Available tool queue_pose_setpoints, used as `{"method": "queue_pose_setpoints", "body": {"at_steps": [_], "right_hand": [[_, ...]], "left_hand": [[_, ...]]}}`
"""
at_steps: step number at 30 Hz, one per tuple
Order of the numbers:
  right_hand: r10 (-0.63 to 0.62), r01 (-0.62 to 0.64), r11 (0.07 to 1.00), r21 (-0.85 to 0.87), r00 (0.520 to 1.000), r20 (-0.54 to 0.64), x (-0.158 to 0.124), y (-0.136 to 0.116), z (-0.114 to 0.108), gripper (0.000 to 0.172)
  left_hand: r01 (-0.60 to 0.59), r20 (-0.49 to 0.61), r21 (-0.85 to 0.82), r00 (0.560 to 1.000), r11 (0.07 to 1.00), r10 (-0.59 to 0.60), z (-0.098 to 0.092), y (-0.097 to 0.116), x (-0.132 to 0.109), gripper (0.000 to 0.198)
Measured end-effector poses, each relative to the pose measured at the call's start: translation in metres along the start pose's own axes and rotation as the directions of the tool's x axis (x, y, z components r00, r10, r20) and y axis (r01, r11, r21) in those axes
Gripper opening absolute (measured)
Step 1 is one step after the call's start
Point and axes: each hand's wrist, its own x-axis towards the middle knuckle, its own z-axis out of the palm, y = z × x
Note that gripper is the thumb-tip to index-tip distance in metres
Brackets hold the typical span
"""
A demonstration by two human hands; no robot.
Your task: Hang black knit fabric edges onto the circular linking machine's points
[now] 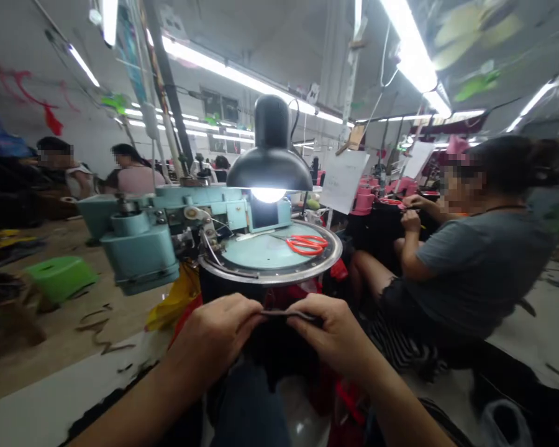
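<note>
My left hand (221,326) and my right hand (330,326) are in front of a round linking machine. Both pinch the edge of a dark piece of fabric (276,313), which runs as a thin line between the fingertips. Below the edge, the cloth merges with the dark area over my lap, so its full shape is unclear. Just beyond my hands is the toothed metal rim (279,277) of the machine's dial. Scissors with orange-red handles (306,244) lie on the pale green plate inside that rim.
A black lamp (270,167) shines over the dial. The green machine head (140,251) juts out at left, above yellow cloth (179,301). A green stool (60,277) stands farther left. Close on the right sits a co-worker (475,248). Paper (345,180) hangs behind the dial.
</note>
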Motion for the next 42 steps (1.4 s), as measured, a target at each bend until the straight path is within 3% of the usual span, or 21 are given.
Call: {"method": "queue_pose_setpoints", "body": {"at_steps": [4,9,14,18,28,34,39,42], "right_hand": [[0.027,-0.028,0.998,0.052,0.999,0.030,-0.007,0.012,0.002,0.019],[0.010,-0.017,0.983,0.184,0.999,0.040,-0.009,0.019,0.005,0.030],[0.123,-0.127,0.986,0.106,0.992,0.042,-0.004,0.011,0.005,0.028],[0.117,-0.116,0.990,0.080,0.993,-0.012,-0.003,0.013,0.008,0.016],[0.101,-0.097,0.989,0.115,0.995,-0.027,-0.007,0.027,0.007,0.020],[0.072,-0.074,0.986,0.150,0.997,0.022,-0.007,0.034,0.007,0.027],[0.161,-0.161,0.963,0.217,0.987,0.020,-0.005,0.043,0.002,0.036],[0.212,-0.223,0.938,0.267,0.975,0.068,0.000,0.048,-0.004,0.039]], "left_hand": [[0.045,0.024,-0.136,0.999,0.990,-0.042,0.003,0.003,-0.002,0.019],[0.043,0.009,-0.139,0.999,0.989,-0.043,0.004,0.008,0.008,0.019],[0.062,0.030,-0.172,0.998,0.983,-0.057,0.005,0.017,0.019,0.014],[0.044,0.039,-0.176,0.999,0.983,-0.038,0.012,0.022,0.017,0.019],[0.028,0.079,-0.147,0.997,0.989,-0.017,0.020,0.025,0.016,0.017],[0.044,0.081,-0.161,0.996,0.986,-0.031,0.020,0.028,0.018,0.023],[0.025,-0.003,-0.050,1.000,0.998,-0.025,0.017,0.028,0.026,0.009],[-0.088,0.008,0.112,0.996,0.990,0.088,0.007,0.026,0.040,0.019]]}}
